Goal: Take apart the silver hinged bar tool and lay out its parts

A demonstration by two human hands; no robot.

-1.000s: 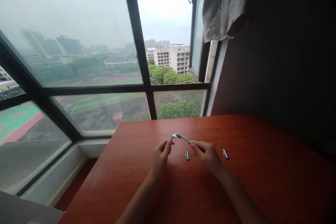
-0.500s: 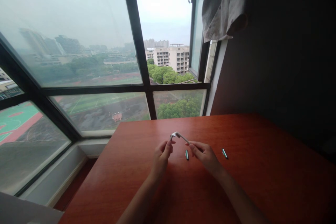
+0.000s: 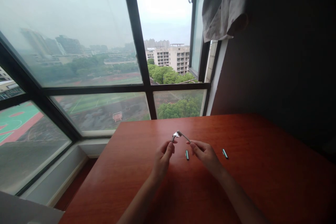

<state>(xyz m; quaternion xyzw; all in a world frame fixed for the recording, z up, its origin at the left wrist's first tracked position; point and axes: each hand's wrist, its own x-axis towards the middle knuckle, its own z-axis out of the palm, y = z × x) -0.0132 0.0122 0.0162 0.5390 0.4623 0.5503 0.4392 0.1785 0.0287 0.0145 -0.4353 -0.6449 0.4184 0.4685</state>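
Observation:
My left hand (image 3: 161, 159) is closed around the lower part of a silver razor handle (image 3: 174, 135), its head end pointing up and to the right. Between the thumb and fingers of my right hand (image 3: 206, 156) is the thin shaft of a small brush (image 3: 185, 137). The brush's dark bristled end meets the top of the razor handle. Below them, a green and black razor cartridge (image 3: 187, 155) lies on the table, close to my right fingertips. A second razor cartridge (image 3: 225, 153) rests farther right.
Both hands are above a reddish-brown wooden table (image 3: 136, 147). Behind it stand dark-framed windows (image 3: 178, 86), one sash swung outward. A grey patterned cloth (image 3: 217, 10) hangs at the upper right, beside a dark wall (image 3: 275, 59).
The brush's head has shifted slightly up and right along the top of the razor handle. Both hands have moved a little to the right, keeping their holds.

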